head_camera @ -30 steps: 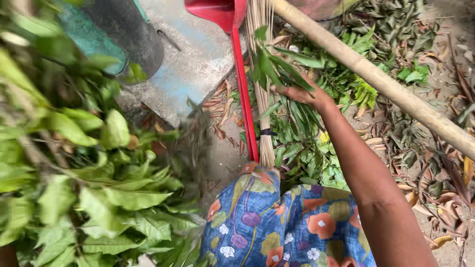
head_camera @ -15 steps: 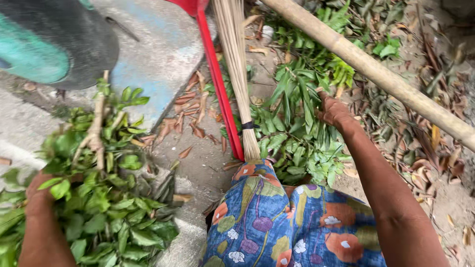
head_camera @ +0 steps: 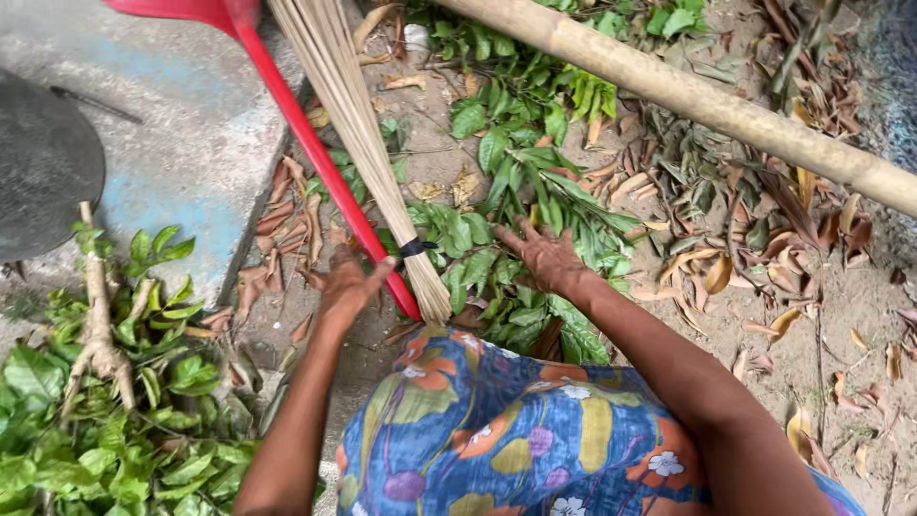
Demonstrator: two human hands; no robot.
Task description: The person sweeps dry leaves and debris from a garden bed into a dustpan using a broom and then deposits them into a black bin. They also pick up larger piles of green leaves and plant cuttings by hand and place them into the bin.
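outdoor ground (head_camera: 841, 315), bare soil under scattered dry brown leaves (head_camera: 726, 248), lying beside a grey concrete slab (head_camera: 181, 115) with a worn blue patch.

far left: dark round object (head_camera: 43, 162) sitting on the slab, only partly in view; kind not determinable.

lower left: heap of cut green branches (head_camera: 115, 420), one pale woody stem (head_camera: 95, 325) showing among the foliage.

left of centre: left hand (head_camera: 349, 282) resting at the red handle (head_camera: 325, 182), fingers curling loosely toward it; whether it is actually gripping cannot be told. the handle is running diagonally from a red scoop-like head at the top edge down toward the person's lap, its lower end lying just beside the broom's base.

centre: broom (head_camera: 358, 124) of thin tan sticks, bound by a dark band (head_camera: 417, 248) near its lower end, lying alongside the red handle and touching it near the band.

bottom centre: blue floral cloth (head_camera: 497, 430) covering the person's lap.

right of centre: right hand (head_camera: 544, 256) lying open, fingers spreading, palm pressing down on a pile of green leaves (head_camera: 516, 201) on the soil; not closing on anything.

upper right: thick pale pole (head_camera: 707, 100) crossing diagonally above the leaf pile, well apart from both hands.
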